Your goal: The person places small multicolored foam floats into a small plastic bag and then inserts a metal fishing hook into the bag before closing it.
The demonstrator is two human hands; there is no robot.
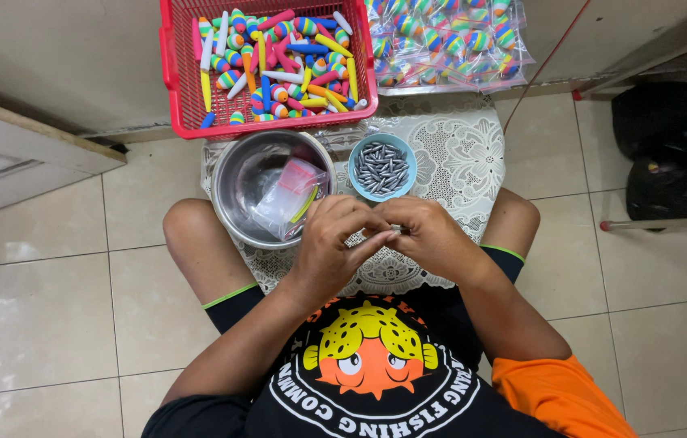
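My left hand point(332, 242) and my right hand point(427, 235) meet in front of me, fingertips pinched together on a small grey metal piece point(395, 229). Most of that piece is hidden by the fingers. Just beyond the hands stands a blue bowl point(410, 160) of grey bullet-shaped metal weights point(380, 168). To its left a steel bowl point(234, 174) holds a clear plastic bag point(286, 203) with a pink and a yellow-green piece inside. Behind it a red basket point(177, 73) is full of colourful foam floats and sticks point(282, 57).
A white lace cloth point(461, 158) lies on the tiled floor under the bowls. Clear bags of striped floats point(445, 36) lie at the back right. A black bag point(672, 150) sits at the right. My bare knees flank the cloth.
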